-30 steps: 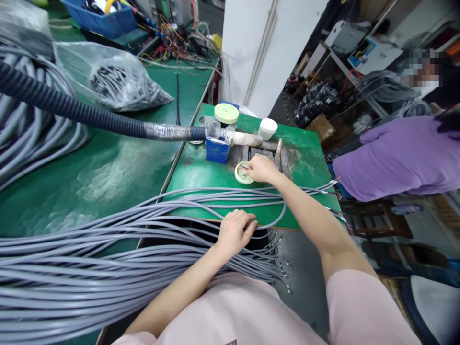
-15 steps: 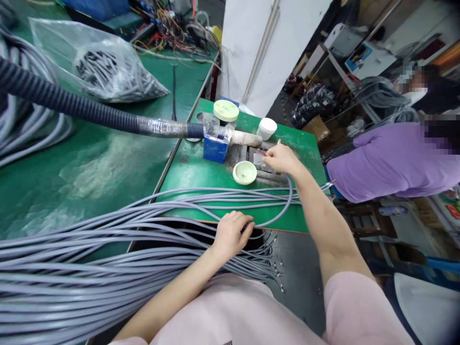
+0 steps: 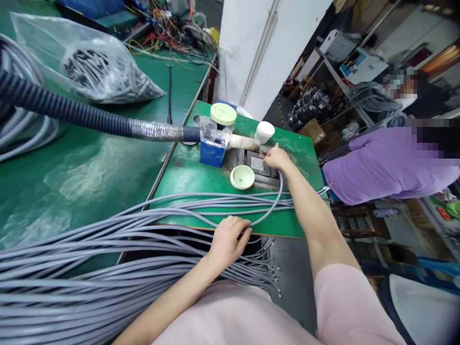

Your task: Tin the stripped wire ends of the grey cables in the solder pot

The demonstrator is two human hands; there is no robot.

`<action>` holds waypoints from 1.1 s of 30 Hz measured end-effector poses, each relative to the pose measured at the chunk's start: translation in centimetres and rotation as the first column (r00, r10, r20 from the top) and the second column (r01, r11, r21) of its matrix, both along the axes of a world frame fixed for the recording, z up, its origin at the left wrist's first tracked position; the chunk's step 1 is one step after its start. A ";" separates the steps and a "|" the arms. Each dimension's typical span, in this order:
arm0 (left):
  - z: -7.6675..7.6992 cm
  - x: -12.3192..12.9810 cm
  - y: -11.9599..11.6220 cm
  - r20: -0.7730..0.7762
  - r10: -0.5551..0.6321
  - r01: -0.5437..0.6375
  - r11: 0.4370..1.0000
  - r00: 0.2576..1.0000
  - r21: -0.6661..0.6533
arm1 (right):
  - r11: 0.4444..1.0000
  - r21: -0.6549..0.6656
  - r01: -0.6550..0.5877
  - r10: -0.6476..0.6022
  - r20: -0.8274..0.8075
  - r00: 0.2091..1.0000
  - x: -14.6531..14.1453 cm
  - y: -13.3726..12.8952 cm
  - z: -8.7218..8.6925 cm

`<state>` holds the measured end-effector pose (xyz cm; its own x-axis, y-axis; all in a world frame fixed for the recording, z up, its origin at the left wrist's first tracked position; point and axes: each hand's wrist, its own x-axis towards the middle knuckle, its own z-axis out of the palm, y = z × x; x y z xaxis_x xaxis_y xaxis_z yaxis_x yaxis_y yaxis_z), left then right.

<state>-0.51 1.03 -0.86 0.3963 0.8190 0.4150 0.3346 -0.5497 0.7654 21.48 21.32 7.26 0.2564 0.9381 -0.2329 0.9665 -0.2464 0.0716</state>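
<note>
A grey cable (image 3: 276, 203) curves up from the table's front edge into my right hand (image 3: 277, 158), which pinches it close to its stripped end. Thin coloured wires (image 3: 262, 155) stick out to the left of those fingers, over a dark metal block with a shiny square plate (image 3: 257, 164). My left hand (image 3: 229, 239) is closed around the same cable at the table edge, the fingers partly hiding it. Left of the plate sits an open pale-green dish (image 3: 242, 177). The pale nozzle (image 3: 244, 142) of a ribbed hose (image 3: 108, 120) points at the block from behind.
Many grey cables (image 3: 89, 278) run along the left and front. A blue box (image 3: 212, 152), a green-lidded jar (image 3: 223, 114) and a white tub (image 3: 265, 132) stand on the green table (image 3: 187, 177). A bag of cable pieces (image 3: 104, 72) lies far left. A person in purple (image 3: 381, 163) is at right.
My right hand has shifted slightly left and down with the cable, and more of the shiny plate shows. The left hand keeps its hold. The whole view has moved a little.
</note>
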 end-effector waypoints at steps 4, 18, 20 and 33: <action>0.0 0.0 0.0 -0.013 0.004 -0.004 1.000 1.000 0.000 | 1.000 -0.012 0.013 -0.013 0.005 1.000 -0.1 0.2 -0.3; 0.0 0.1 0.0 -0.027 0.007 -0.007 1.000 1.000 0.010 | 1.000 0.009 0.014 -0.014 0.014 1.000 0.1 0.0 -0.5; -0.1 0.1 0.0 -0.029 0.007 -0.007 1.000 1.000 0.014 | 1.000 0.013 0.019 -0.019 0.017 1.000 0.1 -0.1 -0.8; -0.1 0.2 -0.3 -0.118 0.028 -0.024 0.999 0.993 0.034 | 0.953 0.302 -0.013 0.163 -0.481 0.861 0.7 -7.6 2.6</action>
